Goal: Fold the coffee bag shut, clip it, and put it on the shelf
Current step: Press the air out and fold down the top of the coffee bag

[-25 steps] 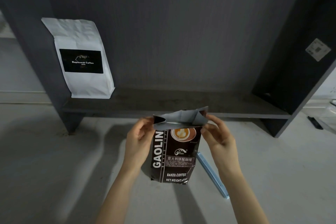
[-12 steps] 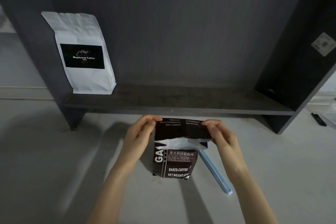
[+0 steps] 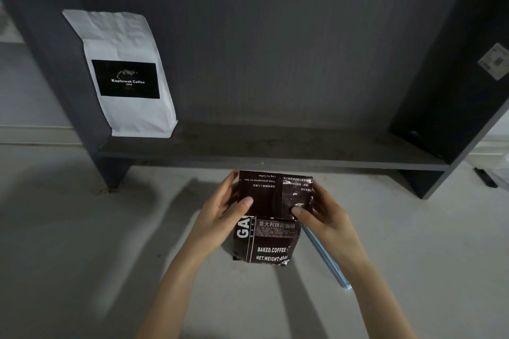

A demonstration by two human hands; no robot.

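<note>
A dark brown coffee bag (image 3: 271, 245) stands on the pale floor just in front of the shelf (image 3: 275, 151). Its top is folded forward and down over the front face, so upside-down print shows on the flap. My left hand (image 3: 220, 215) grips the bag's left side with the thumb pressing the flap. My right hand (image 3: 321, 210) holds the right side, thumb on the flap too. A long light-blue clip (image 3: 327, 261) lies on the floor to the right of the bag, partly hidden by my right forearm.
A white coffee bag (image 3: 129, 74) with a black label stands at the left end of the dark grey shelf, against its left side panel (image 3: 49, 63). The right panel (image 3: 451, 91) closes the far end. A dark object (image 3: 486, 177) lies on the floor at far right.
The bag's top went from open and upright to folded down over the front. Both thumbs moved onto the flap and pressed it lower; the silver inner lining is no longer visible.
</note>
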